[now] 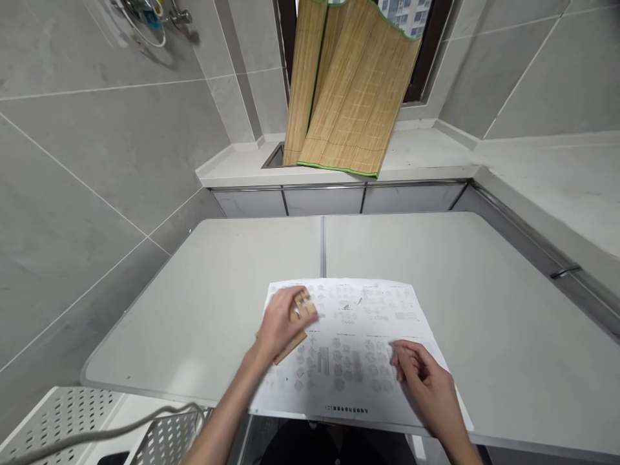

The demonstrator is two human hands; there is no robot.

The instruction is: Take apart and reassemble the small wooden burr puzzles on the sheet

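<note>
My left hand (281, 321) is closed in a pinch on a small light-wood block piece (303, 305), which looks notched or made of several cubes. Under that hand lies a flat brown wooden piece (290, 349), mostly covered by the palm. Both are over a large white printed sheet (368, 403) with rows of small grey figures. On the right side of the sheet, my right hand (426, 381) rests with its fingers curled inward. Whether anything is in those fingers is hidden.
The sheet lies on a white folding table (232, 258) with a centre seam. A white perforated rack (82, 413) with a grey hose (121, 429) stands at the lower left. Behind, a bamboo mat (353, 97) leans on a white ledge (426, 152) by the window.
</note>
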